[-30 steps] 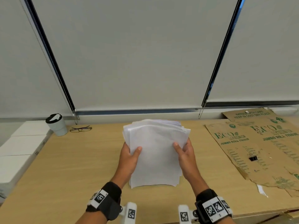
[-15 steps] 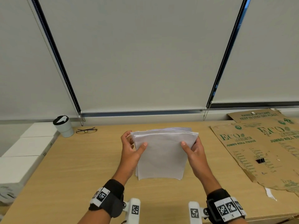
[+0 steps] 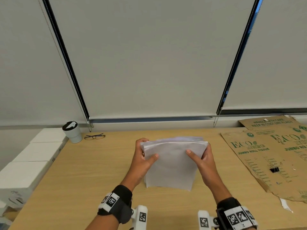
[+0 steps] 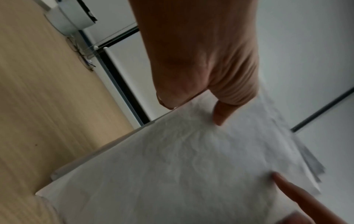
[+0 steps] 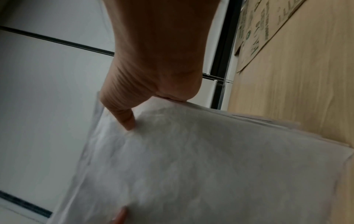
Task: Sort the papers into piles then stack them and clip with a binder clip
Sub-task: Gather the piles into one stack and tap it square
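A thick stack of white papers (image 3: 172, 165) stands nearly upright, its lower edge at the wooden table (image 3: 93, 176). My left hand (image 3: 142, 156) grips its left edge, thumb on the near face and fingers behind. My right hand (image 3: 201, 157) grips the right edge the same way. The left wrist view shows the papers (image 4: 182, 174) under my left thumb (image 4: 222, 115); the right wrist view shows the papers (image 5: 201, 166) under my right thumb (image 5: 124, 118). A black binder clip (image 3: 274, 170) lies on flattened cardboard to the right, apart from both hands.
Flattened brown cardboard (image 3: 265, 156) covers the table's right side. A white cup with a black lid (image 3: 72, 131) and a pair of glasses (image 3: 94, 136) sit at the back left. White boxes (image 3: 33, 156) border the left edge. Window blinds (image 3: 149, 55) rise behind.
The stack has come down and tipped more upright, its lower edge now at the table. Both hands keep their grip on the side edges. The camera has shifted left and tilted slightly up.
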The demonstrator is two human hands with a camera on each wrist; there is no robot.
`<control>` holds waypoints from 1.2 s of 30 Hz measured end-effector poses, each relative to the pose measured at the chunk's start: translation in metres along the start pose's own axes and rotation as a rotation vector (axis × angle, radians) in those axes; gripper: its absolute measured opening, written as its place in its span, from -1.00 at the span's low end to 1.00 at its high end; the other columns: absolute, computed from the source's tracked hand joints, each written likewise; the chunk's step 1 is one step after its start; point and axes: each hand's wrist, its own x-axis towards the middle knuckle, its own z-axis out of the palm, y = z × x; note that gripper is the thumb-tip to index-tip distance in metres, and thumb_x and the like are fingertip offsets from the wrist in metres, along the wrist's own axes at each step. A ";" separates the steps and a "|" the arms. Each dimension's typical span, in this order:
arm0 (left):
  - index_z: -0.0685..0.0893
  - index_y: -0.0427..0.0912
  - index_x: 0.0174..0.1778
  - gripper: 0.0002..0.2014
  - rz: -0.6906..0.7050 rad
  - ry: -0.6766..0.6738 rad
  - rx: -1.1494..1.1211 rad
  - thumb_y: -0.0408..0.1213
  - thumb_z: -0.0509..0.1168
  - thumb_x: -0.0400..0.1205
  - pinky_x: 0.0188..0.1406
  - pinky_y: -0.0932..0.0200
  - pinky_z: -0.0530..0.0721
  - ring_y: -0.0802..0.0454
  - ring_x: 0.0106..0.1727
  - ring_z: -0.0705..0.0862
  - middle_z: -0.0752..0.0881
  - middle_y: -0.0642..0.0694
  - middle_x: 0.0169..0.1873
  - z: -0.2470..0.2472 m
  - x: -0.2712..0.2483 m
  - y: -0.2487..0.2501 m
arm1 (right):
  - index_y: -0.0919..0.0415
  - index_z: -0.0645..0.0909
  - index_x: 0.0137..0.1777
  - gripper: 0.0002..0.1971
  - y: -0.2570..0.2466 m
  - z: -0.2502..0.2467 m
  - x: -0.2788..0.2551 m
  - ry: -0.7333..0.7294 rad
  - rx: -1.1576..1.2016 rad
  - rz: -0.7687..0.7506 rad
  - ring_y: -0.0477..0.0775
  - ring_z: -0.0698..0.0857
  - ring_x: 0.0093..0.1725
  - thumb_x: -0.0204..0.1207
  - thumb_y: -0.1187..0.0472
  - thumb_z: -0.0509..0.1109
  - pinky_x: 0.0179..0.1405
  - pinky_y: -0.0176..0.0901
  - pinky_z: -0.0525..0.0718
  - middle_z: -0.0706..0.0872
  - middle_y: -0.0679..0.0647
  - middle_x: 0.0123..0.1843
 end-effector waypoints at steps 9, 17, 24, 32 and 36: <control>0.69 0.09 0.39 -0.65 0.052 0.038 0.095 -0.16 0.49 0.68 0.23 -0.18 0.83 0.01 0.19 0.83 0.84 0.01 0.16 0.027 0.002 0.026 | -0.26 0.62 0.32 -0.67 -0.010 0.023 -0.002 0.053 -0.041 -0.018 0.04 0.85 0.16 0.64 0.09 0.53 0.01 0.03 0.86 0.84 -0.08 0.17; 0.77 -0.03 0.33 -0.56 -0.036 -0.102 -0.054 -0.32 0.64 0.53 0.32 -0.22 0.78 -0.17 0.29 0.82 0.86 -0.12 0.24 -0.010 -0.016 -0.002 | 0.17 0.77 0.28 -0.58 0.003 0.006 -0.017 -0.081 -0.006 0.066 0.25 0.86 0.20 0.42 0.22 0.70 0.06 0.09 0.86 0.89 0.11 0.18; 0.82 -0.02 0.15 -0.70 0.035 0.095 -0.096 -0.22 0.65 0.52 0.08 -0.17 0.88 -0.12 0.11 0.89 0.91 -0.09 0.05 0.011 -0.013 0.022 | 0.10 0.76 0.19 -0.71 -0.022 0.036 -0.011 0.069 0.046 -0.015 0.02 0.90 0.00 0.49 0.19 0.67 -0.17 -0.12 0.87 0.91 -0.02 0.05; 0.79 0.08 0.29 -0.54 0.005 -0.116 -0.056 -0.30 0.66 0.49 0.27 -0.17 0.80 -0.10 0.24 0.84 0.87 -0.10 0.20 -0.012 -0.009 0.019 | 0.06 0.75 0.34 -0.47 -0.002 0.022 -0.008 -0.083 -0.074 0.067 0.16 0.86 0.20 0.35 0.11 0.76 0.17 0.27 0.84 0.88 0.06 0.22; 0.78 0.06 0.31 -0.50 -0.015 -0.121 -0.034 -0.32 0.68 0.47 0.25 -0.15 0.81 -0.07 0.24 0.84 0.87 -0.09 0.20 -0.017 -0.007 0.015 | 0.08 0.78 0.22 -0.61 -0.009 0.030 -0.010 -0.018 -0.023 0.021 0.06 0.89 0.05 0.42 0.04 0.72 -0.09 -0.04 0.84 0.91 0.03 0.09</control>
